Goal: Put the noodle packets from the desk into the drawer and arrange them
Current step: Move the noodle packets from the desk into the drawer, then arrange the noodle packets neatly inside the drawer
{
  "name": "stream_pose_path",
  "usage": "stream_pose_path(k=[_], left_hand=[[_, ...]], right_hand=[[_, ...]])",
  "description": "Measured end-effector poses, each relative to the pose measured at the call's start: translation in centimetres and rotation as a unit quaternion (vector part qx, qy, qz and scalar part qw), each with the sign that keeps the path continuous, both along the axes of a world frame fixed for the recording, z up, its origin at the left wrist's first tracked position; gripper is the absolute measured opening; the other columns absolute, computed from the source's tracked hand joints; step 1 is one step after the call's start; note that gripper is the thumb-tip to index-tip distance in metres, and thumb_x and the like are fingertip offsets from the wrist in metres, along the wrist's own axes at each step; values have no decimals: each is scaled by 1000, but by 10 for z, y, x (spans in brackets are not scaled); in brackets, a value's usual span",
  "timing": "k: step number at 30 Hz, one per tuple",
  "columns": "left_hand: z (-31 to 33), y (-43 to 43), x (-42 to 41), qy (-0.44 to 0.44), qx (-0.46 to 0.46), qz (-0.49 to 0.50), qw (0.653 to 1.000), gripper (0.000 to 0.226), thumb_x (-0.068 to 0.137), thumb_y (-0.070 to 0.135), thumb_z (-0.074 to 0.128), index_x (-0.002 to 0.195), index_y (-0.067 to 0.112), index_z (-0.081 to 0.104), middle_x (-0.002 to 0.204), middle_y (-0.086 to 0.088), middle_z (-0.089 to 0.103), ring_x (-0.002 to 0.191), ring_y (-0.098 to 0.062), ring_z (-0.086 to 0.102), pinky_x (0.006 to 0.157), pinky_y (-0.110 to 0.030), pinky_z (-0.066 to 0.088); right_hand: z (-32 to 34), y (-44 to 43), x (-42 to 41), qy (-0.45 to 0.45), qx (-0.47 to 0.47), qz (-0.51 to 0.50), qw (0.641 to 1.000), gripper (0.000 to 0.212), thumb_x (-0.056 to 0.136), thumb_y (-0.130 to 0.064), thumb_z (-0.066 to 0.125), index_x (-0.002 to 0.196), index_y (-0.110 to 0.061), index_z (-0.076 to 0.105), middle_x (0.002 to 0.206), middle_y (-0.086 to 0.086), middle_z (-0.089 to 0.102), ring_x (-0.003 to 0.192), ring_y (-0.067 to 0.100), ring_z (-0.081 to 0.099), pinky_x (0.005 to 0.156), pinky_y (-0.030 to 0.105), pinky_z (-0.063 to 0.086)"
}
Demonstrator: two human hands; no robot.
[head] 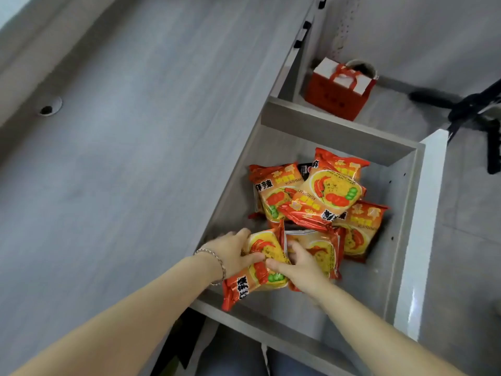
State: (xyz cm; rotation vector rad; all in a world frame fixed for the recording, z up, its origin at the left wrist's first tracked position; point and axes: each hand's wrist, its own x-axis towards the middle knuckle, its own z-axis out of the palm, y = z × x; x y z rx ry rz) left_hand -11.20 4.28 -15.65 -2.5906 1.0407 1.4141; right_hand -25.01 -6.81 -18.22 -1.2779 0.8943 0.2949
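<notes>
An open grey drawer [401,221] holds several red and yellow noodle packets [330,196] in a loose overlapping pile. Both hands grip one noodle packet [260,278] over the drawer's near left corner. My left hand [233,251], with a bracelet on the wrist, holds its left side, thumb on top. My right hand [298,264] clasps its right edge, fingers touching the neighbouring packet [325,253]. The held packet sticks out over the drawer's near wall.
The grey desk top [122,158] fills the left of the view, with a round cable hole [50,107]. Beyond the drawer stands a red and white gift bag [339,90] next to a cup. A black chair base [466,109] is at the right.
</notes>
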Motion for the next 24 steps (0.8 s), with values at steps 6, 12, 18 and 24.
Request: stream_pose_path(k=[6,12,18,24], left_hand=[[-42,11,1,-103,107,-144,978,52,88,55,37,136,39,26,140,-11,35,133,-35,19,113,-50,10],[-56,11,3,-107,151,-168,968,50,89,42,44,136,32,34,150,-9,16,138,-37,12,117,-46,7],[-65,23,-16,-121,77,-104,984,56,83,58,36,134,36,33,143,-14,30,134,-39,23,115,-53,-3],[-72,20,-34,-173,136,-121,968,72,77,62,48,139,34,22,150,-17,20,139,-47,5,108,-63,-11]], right_hand=[[-45,46,19,90,-104,77,988,33,85,-29,61,110,-8,58,114,9,65,106,24,59,87,30,46],[-56,59,18,87,-126,202,967,27,89,-11,50,111,-3,64,116,18,66,108,30,59,83,26,44],[-31,33,14,63,-193,238,950,25,89,-15,48,105,-10,65,102,12,70,96,27,64,83,33,51],[-17,-18,8,-52,-527,263,807,31,86,-13,56,116,-13,59,115,5,60,106,23,58,86,32,47]])
